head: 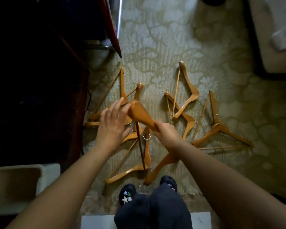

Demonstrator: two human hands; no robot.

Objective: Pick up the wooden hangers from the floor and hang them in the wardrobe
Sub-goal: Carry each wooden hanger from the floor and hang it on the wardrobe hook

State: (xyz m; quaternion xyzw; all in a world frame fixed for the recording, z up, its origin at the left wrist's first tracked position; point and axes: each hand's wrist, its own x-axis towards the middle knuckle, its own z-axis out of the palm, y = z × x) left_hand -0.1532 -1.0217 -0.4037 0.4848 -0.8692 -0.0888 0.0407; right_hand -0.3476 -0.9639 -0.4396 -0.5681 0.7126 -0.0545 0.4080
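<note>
- A wooden hanger is held up above the floor in front of the person. One arm points away to the left and the other slants down toward the feet.
- The right hand grips it round the middle, fingers curled about the wood.
- The left hand is spread, fingers straight. Its fingertips are just beside the hanger's far end, and blur hides whether they touch.
- Below the hands, a loose pile of hangers lies overlapping on the patterned carpet.
- A second pile of hangers lies to the right, apart from the first.
- Black shoes with small charms stand at the near edge.
- Dark furniture fills the left side.
</note>
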